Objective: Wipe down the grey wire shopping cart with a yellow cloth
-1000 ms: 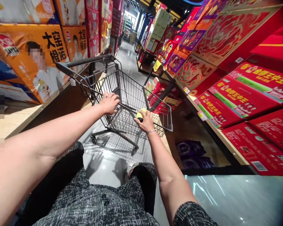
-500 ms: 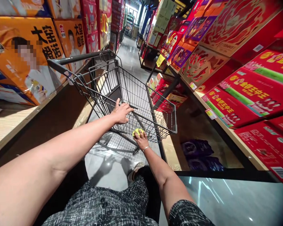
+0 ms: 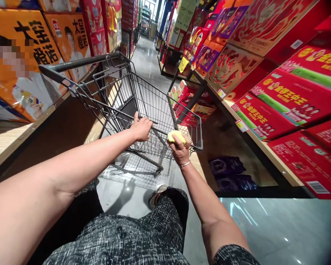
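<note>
A grey wire shopping cart (image 3: 165, 94) stands tilted across my view in the aisle, and no goods show in its basket. My left hand (image 3: 141, 129) is on the near top rail, its fingers curled over the bar and the thumb raised. In my right hand (image 3: 180, 149) I grip a soft yellow sponge (image 3: 174, 137), fingers pressed over its top. That hand is at the near rail toward the right end of the cart. Whether the sponge touches the rail is hard to tell.
Orange boxes (image 3: 22, 55) are stacked on the left shelf. Red gift boxes (image 3: 287, 95) fill the right shelf, with purple packages (image 3: 227, 165) below. The shelf edges stand close on both sides of the cart. A tiled floor (image 3: 146, 55) runs ahead down the aisle.
My right hand has moved up and to the right along the near rail with the sponge. My left hand stays on the rail. The whole view has shifted slightly.
</note>
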`<state>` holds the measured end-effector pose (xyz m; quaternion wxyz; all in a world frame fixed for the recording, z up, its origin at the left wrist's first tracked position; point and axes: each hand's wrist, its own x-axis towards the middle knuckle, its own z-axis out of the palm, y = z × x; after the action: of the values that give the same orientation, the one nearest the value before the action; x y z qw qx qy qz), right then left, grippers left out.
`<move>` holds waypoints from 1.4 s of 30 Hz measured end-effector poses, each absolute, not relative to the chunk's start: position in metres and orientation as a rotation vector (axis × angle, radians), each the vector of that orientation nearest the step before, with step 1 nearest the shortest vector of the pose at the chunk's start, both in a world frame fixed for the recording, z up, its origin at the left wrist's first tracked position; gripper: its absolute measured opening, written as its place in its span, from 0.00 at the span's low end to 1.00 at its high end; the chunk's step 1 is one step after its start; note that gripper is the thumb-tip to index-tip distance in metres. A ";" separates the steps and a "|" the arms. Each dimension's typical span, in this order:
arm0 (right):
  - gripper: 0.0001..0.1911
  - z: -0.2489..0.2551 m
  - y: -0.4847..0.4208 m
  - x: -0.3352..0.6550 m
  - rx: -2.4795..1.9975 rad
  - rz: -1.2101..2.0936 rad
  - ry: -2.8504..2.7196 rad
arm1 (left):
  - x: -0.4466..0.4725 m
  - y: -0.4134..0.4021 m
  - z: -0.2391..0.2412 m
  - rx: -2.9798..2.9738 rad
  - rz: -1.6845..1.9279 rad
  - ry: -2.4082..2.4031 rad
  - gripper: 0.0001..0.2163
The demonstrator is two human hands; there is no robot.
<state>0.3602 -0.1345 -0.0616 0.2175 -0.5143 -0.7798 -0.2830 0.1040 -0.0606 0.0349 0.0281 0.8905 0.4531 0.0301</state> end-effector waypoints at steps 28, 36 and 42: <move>0.14 -0.129 -0.180 0.375 -1.789 -0.266 -2.172 | 0.112 -0.060 0.016 2.752 0.211 1.184 0.27; 0.25 -0.040 -0.166 0.347 -1.663 -0.397 -2.082 | 0.113 -0.062 0.013 2.746 0.262 1.201 0.26; 0.31 -0.004 -0.157 0.406 -1.722 -0.160 -2.126 | 0.109 -0.064 0.010 2.757 0.308 1.164 0.24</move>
<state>0.4057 -0.1565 -0.0038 0.1992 -0.6157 -0.7602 -0.0573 0.1093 -0.0640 0.0096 0.0665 0.9144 0.3860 0.1022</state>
